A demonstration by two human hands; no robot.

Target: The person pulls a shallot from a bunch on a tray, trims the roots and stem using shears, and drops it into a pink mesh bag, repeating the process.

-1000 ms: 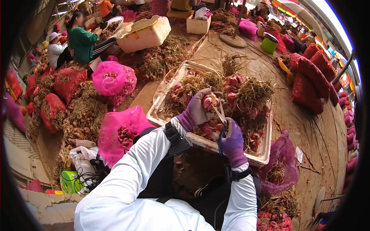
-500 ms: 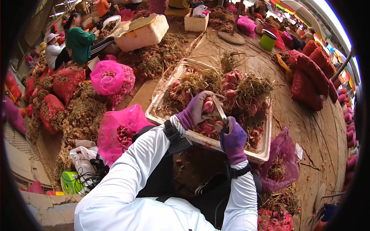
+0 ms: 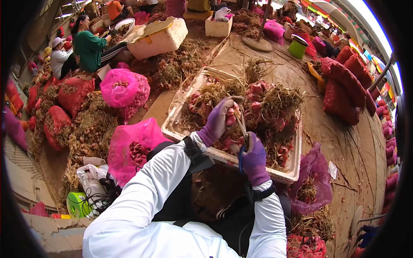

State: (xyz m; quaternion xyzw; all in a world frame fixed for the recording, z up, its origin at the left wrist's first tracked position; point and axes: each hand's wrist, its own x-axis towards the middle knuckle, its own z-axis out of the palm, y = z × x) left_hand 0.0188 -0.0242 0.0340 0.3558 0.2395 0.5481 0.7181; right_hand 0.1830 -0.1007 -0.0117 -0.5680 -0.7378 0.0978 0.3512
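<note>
A reddish shallot bulb [image 3: 231,117] is being pinched by the gloved left hand [image 3: 218,120], its fingers curled around it above the white foam tray [image 3: 282,174]. Scissors [image 3: 243,134] are being gripped by the right hand [image 3: 254,155], closed about the blue handles, blades pointing up toward the bulb. The bulb is judged to be light, firm and smooth-skinned, with dry, papery, brittle roots; it is best being held across its round body, leaving the root end free. More shallots with tangled roots [image 3: 275,107] are being kept piled in the tray, with a pink mesh sack [image 3: 131,148] lying beside the left arm.
</note>
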